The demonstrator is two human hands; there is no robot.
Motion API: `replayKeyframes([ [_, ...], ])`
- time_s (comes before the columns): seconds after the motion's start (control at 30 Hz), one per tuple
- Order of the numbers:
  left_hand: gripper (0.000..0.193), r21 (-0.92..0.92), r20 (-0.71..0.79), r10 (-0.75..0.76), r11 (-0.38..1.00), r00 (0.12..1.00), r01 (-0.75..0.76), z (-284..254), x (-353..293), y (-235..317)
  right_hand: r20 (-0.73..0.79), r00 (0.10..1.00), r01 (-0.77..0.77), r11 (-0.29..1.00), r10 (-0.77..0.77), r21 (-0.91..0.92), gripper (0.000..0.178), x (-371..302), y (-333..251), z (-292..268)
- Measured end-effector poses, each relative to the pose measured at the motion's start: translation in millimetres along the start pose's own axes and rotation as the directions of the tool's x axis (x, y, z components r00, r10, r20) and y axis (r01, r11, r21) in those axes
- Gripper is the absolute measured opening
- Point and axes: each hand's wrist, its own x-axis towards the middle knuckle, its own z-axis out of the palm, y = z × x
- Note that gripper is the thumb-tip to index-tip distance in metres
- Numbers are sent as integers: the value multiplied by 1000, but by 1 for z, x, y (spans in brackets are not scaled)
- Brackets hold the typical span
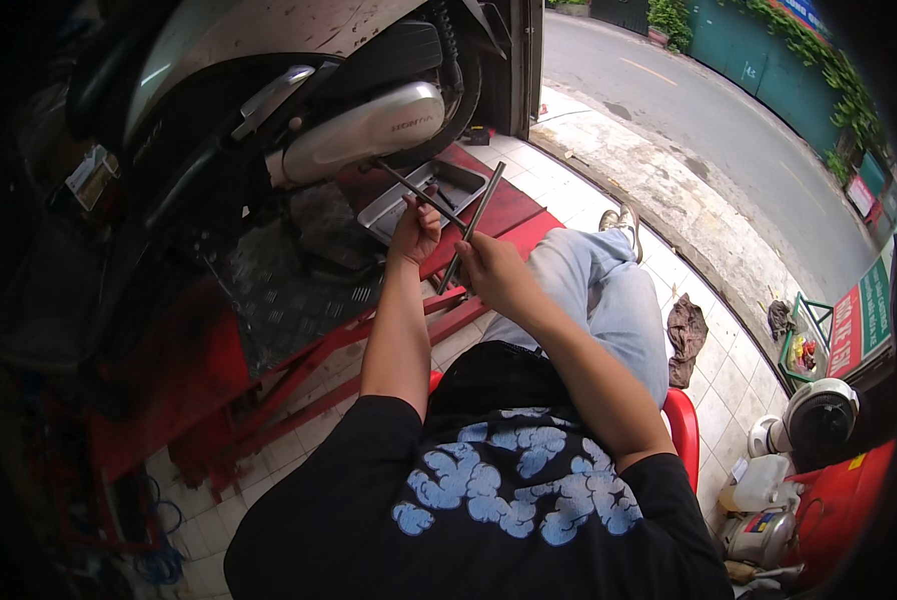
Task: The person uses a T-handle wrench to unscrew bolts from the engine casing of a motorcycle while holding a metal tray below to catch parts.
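A long metal T-handle wrench [485, 196] reaches from my hands toward the underside of a scooter [358, 130]. My right hand [496, 270] is closed around the wrench's crossbar near its middle. Just to the left, my left hand [416, 232] has its fingers curled about the thin shaft. The shaft's far end points below the scooter's silver engine cover [368, 132]; whether it sits on a bolt is too small to tell. Under the shaft, a metal tray [375, 220] holds a few dark parts or tools.
The scooter stands on a red lift [513, 237] with a dark tread plate [298, 325]. A brown rag [686, 340] lies on the white tiles at right. Plastic jugs [758, 485] and a red drum [848, 510] stand lower right. Beyond the doorway runs a road [688, 110].
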Motion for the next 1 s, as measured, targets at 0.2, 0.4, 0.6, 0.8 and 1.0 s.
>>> replayKeyframes([
  [0.2,54,169,-156,-44,983,987,70,-5,1,-5,-141,980,98,953,-143,-286,46,-7,-32,-14],
  [0.4,50,74,-116,-44,996,992,53,-4,11,-19,347,932,220,921,-102,-321,51,-14,9,-22],
  [0.6,47,75,-166,-24,997,986,37,-6,16,-15,86,972,-187,939,220,-288,50,-1,12,-23],
  [0.8,46,36,-185,89,996,979,-84,0,12,-5,34,996,-85,995,84,44,51,-7,-14,-16],
  [1.0,45,-33,-71,28,999,997,-30,-2,10,-8,-57,995,-89,996,87,-30,38,-1,-5,-6],
])
